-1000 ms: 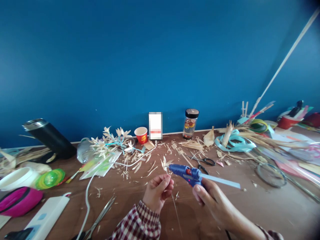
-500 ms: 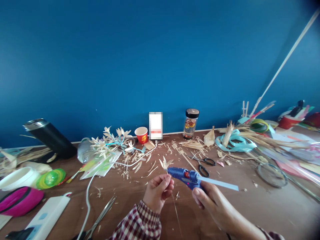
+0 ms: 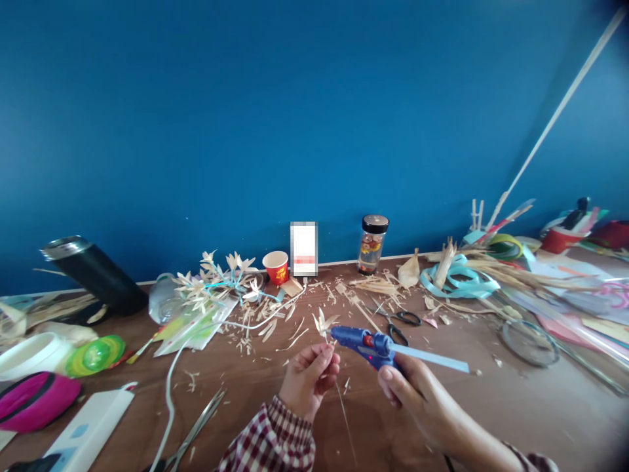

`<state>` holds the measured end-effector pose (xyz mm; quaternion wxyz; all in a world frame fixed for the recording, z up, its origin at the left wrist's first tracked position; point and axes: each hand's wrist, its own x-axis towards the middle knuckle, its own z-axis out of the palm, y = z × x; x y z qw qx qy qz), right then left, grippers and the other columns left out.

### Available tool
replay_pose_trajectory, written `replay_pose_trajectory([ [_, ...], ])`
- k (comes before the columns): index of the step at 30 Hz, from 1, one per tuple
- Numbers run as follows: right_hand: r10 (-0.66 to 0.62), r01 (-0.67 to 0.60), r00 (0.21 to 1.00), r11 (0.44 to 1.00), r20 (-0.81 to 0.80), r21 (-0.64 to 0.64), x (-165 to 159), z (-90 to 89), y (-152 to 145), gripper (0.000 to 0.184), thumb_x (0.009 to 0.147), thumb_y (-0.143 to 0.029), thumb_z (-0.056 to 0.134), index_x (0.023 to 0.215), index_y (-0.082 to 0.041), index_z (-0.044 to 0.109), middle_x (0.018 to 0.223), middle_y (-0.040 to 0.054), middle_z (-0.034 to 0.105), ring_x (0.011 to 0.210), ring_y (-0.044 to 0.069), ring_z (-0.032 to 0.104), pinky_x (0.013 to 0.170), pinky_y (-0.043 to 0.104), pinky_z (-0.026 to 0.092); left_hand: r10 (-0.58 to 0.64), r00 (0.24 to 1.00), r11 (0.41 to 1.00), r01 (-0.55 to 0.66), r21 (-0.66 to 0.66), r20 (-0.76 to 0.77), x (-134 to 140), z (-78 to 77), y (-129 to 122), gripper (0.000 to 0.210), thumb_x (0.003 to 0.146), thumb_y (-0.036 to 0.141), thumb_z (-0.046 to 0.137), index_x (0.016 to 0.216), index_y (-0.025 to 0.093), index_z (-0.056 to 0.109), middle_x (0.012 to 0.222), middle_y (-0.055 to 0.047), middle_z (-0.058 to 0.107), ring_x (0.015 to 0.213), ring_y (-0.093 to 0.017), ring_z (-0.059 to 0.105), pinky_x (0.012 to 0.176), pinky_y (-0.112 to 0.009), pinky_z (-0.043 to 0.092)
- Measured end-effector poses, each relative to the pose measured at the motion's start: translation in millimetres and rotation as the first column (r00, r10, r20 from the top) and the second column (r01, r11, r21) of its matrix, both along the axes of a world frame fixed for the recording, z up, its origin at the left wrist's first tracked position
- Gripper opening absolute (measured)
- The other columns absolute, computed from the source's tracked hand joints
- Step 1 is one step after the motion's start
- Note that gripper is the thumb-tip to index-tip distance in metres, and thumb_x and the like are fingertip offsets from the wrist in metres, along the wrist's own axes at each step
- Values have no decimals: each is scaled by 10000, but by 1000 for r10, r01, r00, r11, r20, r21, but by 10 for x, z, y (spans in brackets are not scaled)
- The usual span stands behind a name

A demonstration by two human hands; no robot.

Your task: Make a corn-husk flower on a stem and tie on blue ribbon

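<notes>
My left hand [image 3: 314, 370] pinches a small cream-coloured flower [image 3: 323, 322] by its base, its pointed petals sticking up above the fingertips. My right hand [image 3: 417, 393] is wrapped round the handle of a blue hot glue gun [image 3: 363, 344]. The gun's nozzle points left and meets the lower part of the flower; whether it touches cannot be made out. A long translucent glue stick [image 3: 432, 358] juts out of the gun's back end to the right. Behind the gun lie black-handled scissors [image 3: 399, 321].
Finished-looking pale flowers [image 3: 216, 282] lie at the back left near a red paper cup [image 3: 276, 267]. A lidded glass jar [image 3: 373, 244] stands by the wall. A white cable [image 3: 171, 373] crosses the left side, beside silver scissors [image 3: 201, 423] and a power strip [image 3: 93, 429]. Blue ribbon [image 3: 462, 278] lies right.
The glue gun's nozzle and the flower remain close together, with the flower tilted very slightly differently. The whole view has shifted a little; both hands keep their grip.
</notes>
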<state>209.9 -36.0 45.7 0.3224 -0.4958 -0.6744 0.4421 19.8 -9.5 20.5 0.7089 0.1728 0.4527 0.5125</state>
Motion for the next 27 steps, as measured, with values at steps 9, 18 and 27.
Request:
replay_pose_trajectory([
  [9,2,-2,1000,1000,-7,4,0,7,-26,326,891,-425,374,688,-179,442,581,-34,435,532,101,402,508,213,327,-5,1000,1000,5,14,7,-7,6,-7,253,528,274,796,668,130,643,597,-8,651,486,-46,563,419,-110,453],
  [18,15,-15,1000,1000,10,5,1,4,-23,340,896,-430,359,683,-178,442,574,-31,443,525,101,417,501,212,337,6,1000,1000,-6,9,4,-1,-7,-10,261,514,271,803,662,125,645,580,-9,651,467,-47,563,412,-109,456],
  [27,-186,111,955,947,231,301,249,46,-36,288,876,-313,418,1135,-190,437,892,68,637,747,183,599,660,267,456,36,996,998,-40,-53,-83,-6,10,19,69,672,102,690,722,111,644,598,-31,661,479,-70,595,399,-119,480],
])
